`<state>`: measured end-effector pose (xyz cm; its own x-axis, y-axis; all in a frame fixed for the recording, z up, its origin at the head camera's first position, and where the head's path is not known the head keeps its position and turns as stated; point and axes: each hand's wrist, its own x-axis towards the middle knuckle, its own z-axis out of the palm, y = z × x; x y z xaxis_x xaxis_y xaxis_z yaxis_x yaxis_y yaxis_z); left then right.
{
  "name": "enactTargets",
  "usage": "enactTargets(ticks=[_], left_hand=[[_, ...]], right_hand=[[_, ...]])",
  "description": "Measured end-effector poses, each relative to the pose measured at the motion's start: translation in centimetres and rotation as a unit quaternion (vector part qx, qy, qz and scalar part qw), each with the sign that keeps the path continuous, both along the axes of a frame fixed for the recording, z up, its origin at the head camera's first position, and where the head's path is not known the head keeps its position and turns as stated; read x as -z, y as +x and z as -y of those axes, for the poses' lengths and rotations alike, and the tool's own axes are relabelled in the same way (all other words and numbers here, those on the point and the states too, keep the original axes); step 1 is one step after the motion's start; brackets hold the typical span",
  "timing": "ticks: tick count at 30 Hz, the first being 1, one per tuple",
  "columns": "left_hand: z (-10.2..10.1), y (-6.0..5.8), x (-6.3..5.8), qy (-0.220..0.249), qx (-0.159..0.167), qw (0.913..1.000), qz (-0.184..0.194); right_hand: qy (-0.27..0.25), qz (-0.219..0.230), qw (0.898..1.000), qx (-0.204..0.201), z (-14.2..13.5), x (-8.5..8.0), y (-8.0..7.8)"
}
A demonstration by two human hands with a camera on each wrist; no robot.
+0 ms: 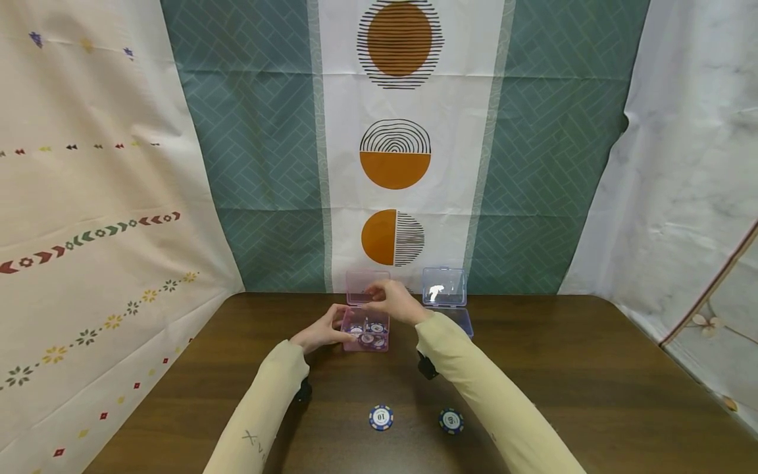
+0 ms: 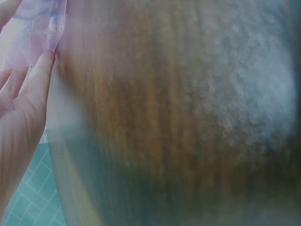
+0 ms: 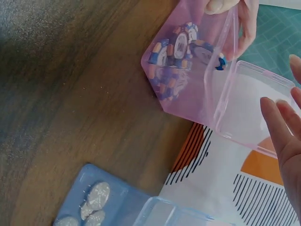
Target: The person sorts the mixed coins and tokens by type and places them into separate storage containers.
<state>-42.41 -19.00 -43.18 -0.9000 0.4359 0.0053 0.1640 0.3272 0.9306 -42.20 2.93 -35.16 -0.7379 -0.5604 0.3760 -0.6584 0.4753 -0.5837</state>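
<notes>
A clear pink plastic box (image 1: 381,343) stands on the table with its lid (image 1: 358,280) raised. Several poker chips (image 3: 180,44) lie inside it. My left hand (image 1: 322,331) grips the box's left side, thumb at the front and fingers behind. Over the open box hovers my right hand (image 1: 397,301), fingers loosely bent and holding nothing, apart from the box in the right wrist view. Just below those fingers, a blue-edged chip (image 3: 221,61) shows near the rim; whether it rests or falls I cannot tell.
Right of the pink box stands an open blue box (image 1: 458,319) with several silver coins (image 3: 99,196). Two loose poker chips lie nearer me, a white-centred chip (image 1: 381,417) and a darker chip (image 1: 451,421). A patterned curtain (image 1: 266,164) hangs behind the table.
</notes>
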Motion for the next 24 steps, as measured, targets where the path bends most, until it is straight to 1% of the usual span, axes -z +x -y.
enactTargets(ticks=[5, 7, 12, 16, 19, 24], left_hand=[[-0.1, -0.1, -0.2, 0.003, 0.006, 0.9999, -0.009], [-0.1, 0.0, -0.2, -0.001, 0.008, 0.9999, -0.013], [-0.1, 0.2, -0.1, -0.008, 0.008, 0.9999, -0.01], [-0.1, 0.2, -0.1, -0.01, 0.005, 0.9999, -0.008], [-0.1, 0.1, -0.1, -0.008, 0.005, 0.9999, -0.008], [-0.1, 0.0, 0.0, -0.003, 0.005, 1.0, -0.005]], right_hand=[[-0.03, 0.009, 0.999, -0.016, -0.1, -0.7, 0.1], [-0.034, 0.012, 0.999, -0.024, -0.2, -0.9, 0.1], [-0.018, 0.002, 0.999, -0.042, -0.9, -1.2, 0.1], [-0.004, -0.012, 0.998, -0.061, -1.8, -1.4, 0.6], [0.007, -0.007, 0.998, -0.069, -2.5, -1.5, 1.0], [0.03, 0.016, 0.997, -0.076, -3.6, -1.2, 1.5]])
